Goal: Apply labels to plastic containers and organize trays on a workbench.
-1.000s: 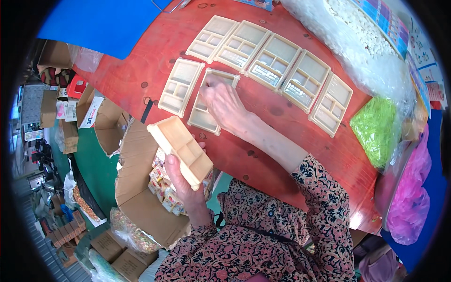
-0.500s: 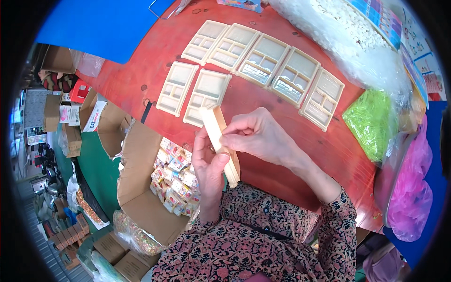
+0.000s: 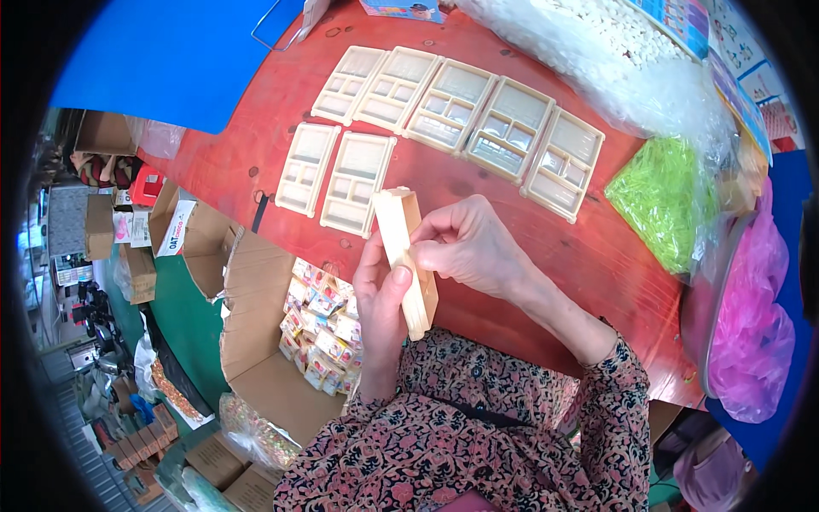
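Note:
My left hand [image 3: 381,303] grips a cream plastic tray [image 3: 394,229], holding it up on edge over the near side of the table. Its thumb presses the tray's outer face. My right hand [image 3: 482,252] is at the tray's inner side, with thumb and index finger pinched together; whatever they pinch is hidden. Beyond, several similar compartmented trays [image 3: 449,106] lie in a slanting row. Two more trays [image 3: 358,183] sit nearer, just past my left hand.
The red table [image 3: 290,94] carries a bag of white pieces [image 3: 589,38], a green bag [image 3: 661,209] and a pink bag [image 3: 751,316] on its right. An open cardboard box [image 3: 256,299] with small printed packets [image 3: 324,328] stands left of my left hand. A blue surface [image 3: 171,68] is far left.
The view has shifted slightly, so the table things appear farther left. Both hands keep nearly the same pose on the held tray, which is turned a little more upright.

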Demonstrator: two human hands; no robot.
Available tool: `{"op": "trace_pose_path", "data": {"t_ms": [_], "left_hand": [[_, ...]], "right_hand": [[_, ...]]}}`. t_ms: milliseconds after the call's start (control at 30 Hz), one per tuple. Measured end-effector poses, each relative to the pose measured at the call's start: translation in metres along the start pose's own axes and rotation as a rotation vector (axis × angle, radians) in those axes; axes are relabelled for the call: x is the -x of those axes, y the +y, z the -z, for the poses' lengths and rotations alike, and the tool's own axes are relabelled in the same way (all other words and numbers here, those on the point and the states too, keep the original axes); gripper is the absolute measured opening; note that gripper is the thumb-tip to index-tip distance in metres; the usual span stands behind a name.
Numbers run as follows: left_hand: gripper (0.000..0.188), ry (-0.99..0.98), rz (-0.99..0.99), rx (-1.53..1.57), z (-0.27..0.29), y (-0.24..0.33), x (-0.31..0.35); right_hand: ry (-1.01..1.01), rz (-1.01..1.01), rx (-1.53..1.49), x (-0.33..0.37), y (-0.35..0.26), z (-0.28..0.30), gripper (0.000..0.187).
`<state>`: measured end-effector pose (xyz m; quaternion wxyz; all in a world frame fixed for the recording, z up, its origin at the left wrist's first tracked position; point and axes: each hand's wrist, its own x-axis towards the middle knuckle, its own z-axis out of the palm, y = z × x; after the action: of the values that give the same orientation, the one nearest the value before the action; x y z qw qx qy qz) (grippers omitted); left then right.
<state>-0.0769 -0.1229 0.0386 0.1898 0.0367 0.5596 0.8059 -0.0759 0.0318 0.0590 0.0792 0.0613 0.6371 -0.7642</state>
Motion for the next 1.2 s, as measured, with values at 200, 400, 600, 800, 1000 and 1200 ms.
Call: {"op": "trace_pose_path", "data": {"t_ms": [200,400,600,800,1000,1200], "left_hand": [[0.050,0.028,0.103,0.137,-0.001,0.001,0.003],[0.051,0.028,0.199,0.229,0.008,-0.001,0.003],[0.047,0.009,0.082,0.142,0.009,-0.002,0.002],[0.045,0.016,0.130,0.109,0.004,0.001,0.004],[0.045,0.005,0.187,0.146,0.005,-0.004,0.004],[0.047,0.032,0.071,0.019,-0.007,-0.003,0.004]], "right_hand": [[-0.061,-0.069,-0.191,0.000,0.003,0.002,0.013],[-0.113,-0.148,-0.283,-0.001,0.002,0.006,0.011],[-0.120,-0.164,-0.321,0.001,0.005,0.007,0.010],[-0.104,-0.186,-0.293,0.007,0.003,0.014,0.010],[-0.088,-0.176,-0.312,0.011,0.006,0.017,0.009],[-0.086,-0.184,-0.328,0.016,0.007,0.022,0.010]]}}
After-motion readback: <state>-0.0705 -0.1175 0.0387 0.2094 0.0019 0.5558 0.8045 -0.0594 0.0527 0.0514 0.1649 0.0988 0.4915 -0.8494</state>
